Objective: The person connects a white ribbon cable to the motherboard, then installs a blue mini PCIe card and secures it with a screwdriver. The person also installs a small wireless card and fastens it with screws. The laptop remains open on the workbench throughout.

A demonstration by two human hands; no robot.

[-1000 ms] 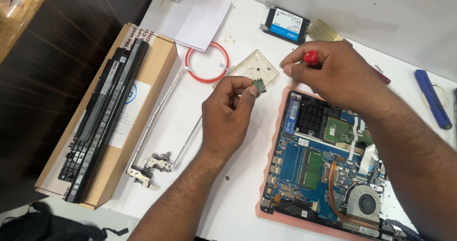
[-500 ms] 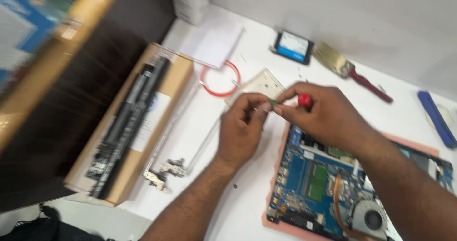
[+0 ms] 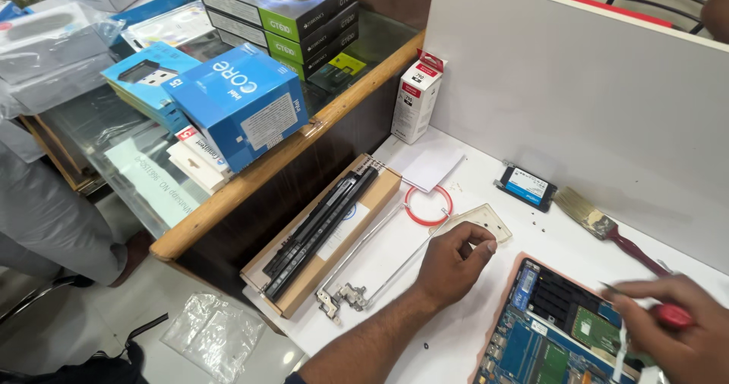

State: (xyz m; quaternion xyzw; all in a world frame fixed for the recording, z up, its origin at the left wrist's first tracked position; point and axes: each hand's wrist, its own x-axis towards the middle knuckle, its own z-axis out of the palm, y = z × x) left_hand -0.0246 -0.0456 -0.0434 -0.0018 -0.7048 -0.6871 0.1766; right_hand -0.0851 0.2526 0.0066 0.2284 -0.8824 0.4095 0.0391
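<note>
My left hand (image 3: 449,264) rests on the white table with thumb and fingertips pinched together at the near edge of a clear plastic tray (image 3: 486,218). Whether anything is between the fingers is hidden. My right hand (image 3: 678,332), at the lower right, grips a red-handled screwdriver (image 3: 670,316) whose thin tip points left over the opened laptop base (image 3: 503,308). The laptop's blue motherboard (image 3: 531,346) and black panel are exposed inside a pinkish shell.
A black battery (image 3: 323,228) lies on a cardboard box left of two metal hinges (image 3: 345,297). A red ring (image 3: 427,206), white paper (image 3: 434,168), a drive (image 3: 526,187), a brush (image 3: 604,225) and a small carton (image 3: 416,99) sit near the white partition. Another person (image 3: 45,209) stands by the glass counter.
The view has swung up and left. My hands have separated: the left moved from the screwdriver tip to the clear tray, the right drew back to the lower right. The small green card no longer shows.
</note>
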